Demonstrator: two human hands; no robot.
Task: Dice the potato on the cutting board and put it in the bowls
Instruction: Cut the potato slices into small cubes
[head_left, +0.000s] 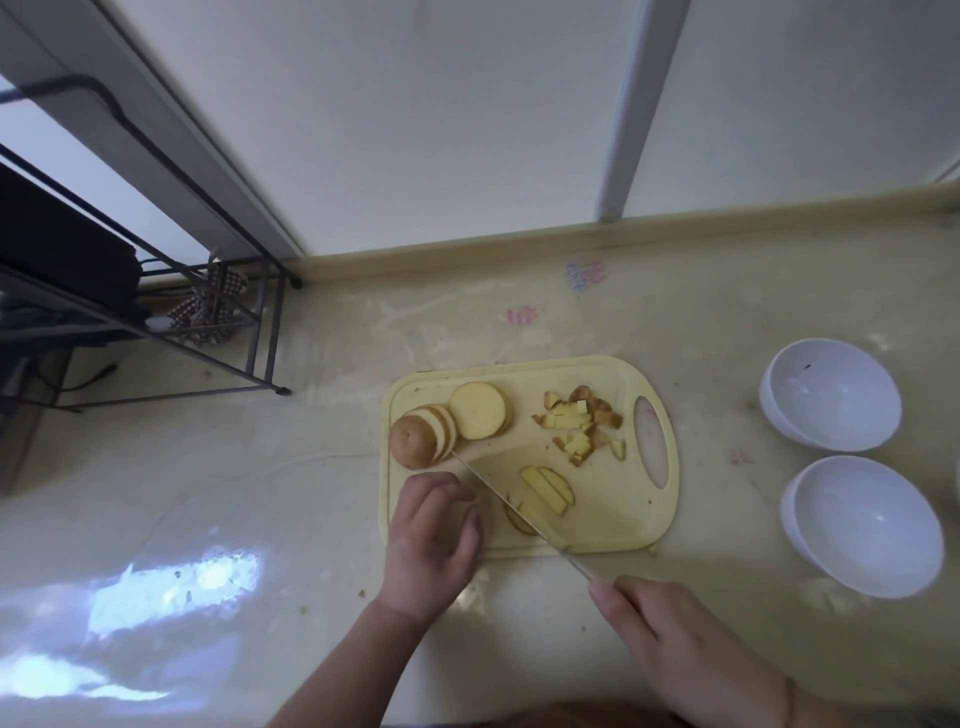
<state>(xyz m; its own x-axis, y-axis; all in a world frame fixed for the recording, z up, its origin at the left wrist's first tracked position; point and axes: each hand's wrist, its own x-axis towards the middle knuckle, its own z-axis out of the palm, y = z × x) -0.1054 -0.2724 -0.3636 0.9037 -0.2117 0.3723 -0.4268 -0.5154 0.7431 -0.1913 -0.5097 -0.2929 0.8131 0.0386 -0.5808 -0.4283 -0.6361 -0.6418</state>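
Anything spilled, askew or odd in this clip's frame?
Minor only: a small potato scrap lies off the cutting board at its near right corner, and a crumb sits on the counter by the left hand. Both white bowls stand upright.
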